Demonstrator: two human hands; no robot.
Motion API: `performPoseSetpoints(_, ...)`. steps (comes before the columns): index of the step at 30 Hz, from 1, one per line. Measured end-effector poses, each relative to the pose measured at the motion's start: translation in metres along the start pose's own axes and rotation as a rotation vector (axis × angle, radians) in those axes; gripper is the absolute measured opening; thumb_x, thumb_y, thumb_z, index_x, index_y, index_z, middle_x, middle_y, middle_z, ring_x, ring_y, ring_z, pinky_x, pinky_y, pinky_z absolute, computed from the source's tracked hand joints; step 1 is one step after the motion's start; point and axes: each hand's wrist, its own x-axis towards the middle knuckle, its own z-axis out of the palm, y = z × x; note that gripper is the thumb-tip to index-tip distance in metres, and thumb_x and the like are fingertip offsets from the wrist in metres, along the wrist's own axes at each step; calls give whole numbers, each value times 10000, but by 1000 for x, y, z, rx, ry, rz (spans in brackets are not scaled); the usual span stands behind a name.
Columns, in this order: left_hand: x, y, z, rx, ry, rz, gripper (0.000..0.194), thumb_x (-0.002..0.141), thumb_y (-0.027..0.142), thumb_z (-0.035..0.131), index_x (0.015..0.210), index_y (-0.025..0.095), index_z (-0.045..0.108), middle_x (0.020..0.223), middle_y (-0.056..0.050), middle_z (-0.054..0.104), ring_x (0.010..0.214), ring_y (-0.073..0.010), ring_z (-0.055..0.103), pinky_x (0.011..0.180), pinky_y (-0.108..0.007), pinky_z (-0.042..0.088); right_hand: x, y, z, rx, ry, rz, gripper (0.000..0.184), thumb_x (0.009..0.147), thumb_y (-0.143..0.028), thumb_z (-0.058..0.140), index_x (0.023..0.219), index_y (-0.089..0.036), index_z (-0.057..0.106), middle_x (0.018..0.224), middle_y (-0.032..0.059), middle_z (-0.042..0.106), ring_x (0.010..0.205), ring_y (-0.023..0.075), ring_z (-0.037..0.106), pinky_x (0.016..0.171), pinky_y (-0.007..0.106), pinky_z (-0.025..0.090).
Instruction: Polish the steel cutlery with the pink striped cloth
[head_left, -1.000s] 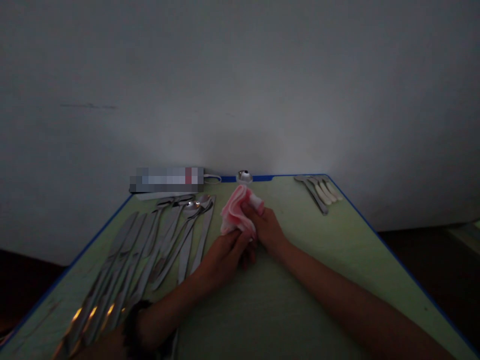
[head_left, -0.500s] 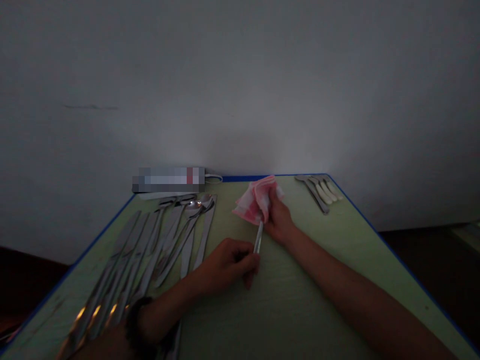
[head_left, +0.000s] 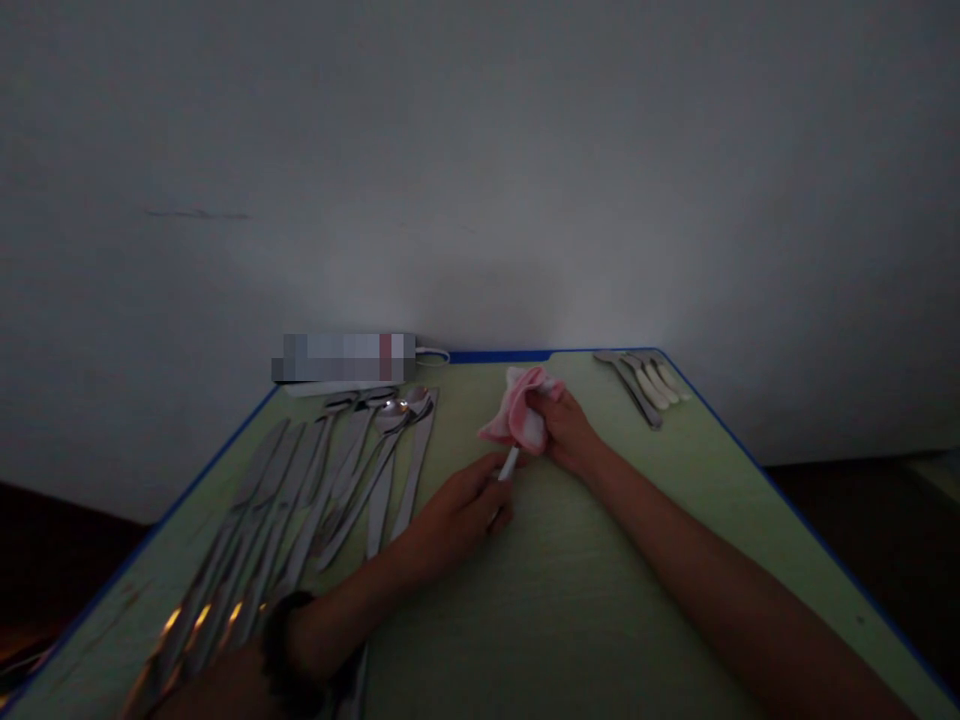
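Note:
My left hand (head_left: 469,515), with a dark bracelet at the wrist, is closed around the pale handle (head_left: 509,463) of a piece of cutlery. Its upper end is hidden inside a pink and white cloth (head_left: 528,410), so I cannot tell which kind it is. Pinched and folded over that end, the cloth is in the grip of my right hand (head_left: 571,432). Both hands are above the middle of the pale green table (head_left: 570,590). Left of them lie several metal spoons (head_left: 391,414) and table knives (head_left: 259,465) in rough rows, partly covered by my left forearm.
At the table's far right corner lie a metal-handled utensil (head_left: 637,395) and several white-handled ones (head_left: 651,388). A blurred-out box-like object (head_left: 345,358) with a white cord loop stands at the back left. A grey wall (head_left: 480,180) rises behind the blue table edge.
My left hand has moved up the handle, closer to the cloth. The cloth is bunched more tightly, and my right hand has shifted slightly down and right, its thumb now pressing on the cloth.

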Motion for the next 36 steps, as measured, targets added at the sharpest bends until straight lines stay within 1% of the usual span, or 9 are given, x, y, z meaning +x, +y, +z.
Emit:
performPoseSetpoints(5,0,0,2,17,-14,-6,335,897,323,345,1146,139,473,567,66,424,502,-95,416,491,-203,343,2,2,-2,-55,-23,-68,301,646,-429,666,735,-163,558,617,-45,569,538,78,469,542,209,378)
performPoseSetpoints(11,-2,-2,2,7,-36,20,345,907,343,356,1176,149,450,581,61,436,515,-95,419,494,-203,349,0,1,-2,-187,109,-69,436,670,-600,574,712,-166,554,567,-32,538,504,93,437,486,224,330)
performPoseSetpoints(15,-1,-1,2,-10,-36,7,357,898,358,379,1174,149,468,574,67,423,504,-92,414,495,-204,350,-3,-5,1,2,144,25,488,652,-658,556,733,-177,573,618,6,588,580,136,527,538,251,402)
performPoseSetpoints(18,-2,2,2,-9,-25,-1,389,908,386,352,1194,149,467,561,69,421,500,-90,410,492,-202,338,0,-10,-1,202,92,105,494,681,-675,504,738,-190,580,654,24,612,642,167,568,589,278,451)
performPoseSetpoints(23,-3,5,1,-22,-21,7,490,897,351,385,1338,154,297,574,74,460,508,-90,412,503,-200,338,7,-12,-6,300,5,151,316,754,-516,513,788,-213,593,688,-7,625,637,146,568,617,267,467)
performPoseSetpoints(27,-4,4,0,-34,-36,40,570,860,279,454,1376,185,229,662,56,518,565,-91,449,538,-199,359,7,-7,-6,287,26,142,133,690,-271,580,788,-185,602,712,-20,633,641,121,558,637,242,465)
performPoseSetpoints(31,-4,2,0,27,-71,78,443,867,268,437,1300,190,387,710,35,546,638,-105,494,589,-214,379,2,0,-5,131,-41,106,187,555,-89,549,724,-151,599,645,-26,617,608,114,538,615,232,455)
performPoseSetpoints(34,-3,2,0,104,-99,75,327,875,278,421,1169,189,534,671,38,539,619,-104,491,590,-217,373,0,2,-3,41,-98,79,204,539,-82,515,711,-154,596,616,-36,606,576,111,522,583,228,442)
performPoseSetpoints(36,-3,2,1,132,-83,72,308,876,283,414,1129,195,566,651,43,529,600,-100,479,579,-214,365,0,1,-3,23,-103,73,207,542,-89,521,720,-158,599,634,-34,623,584,113,530,596,231,449)
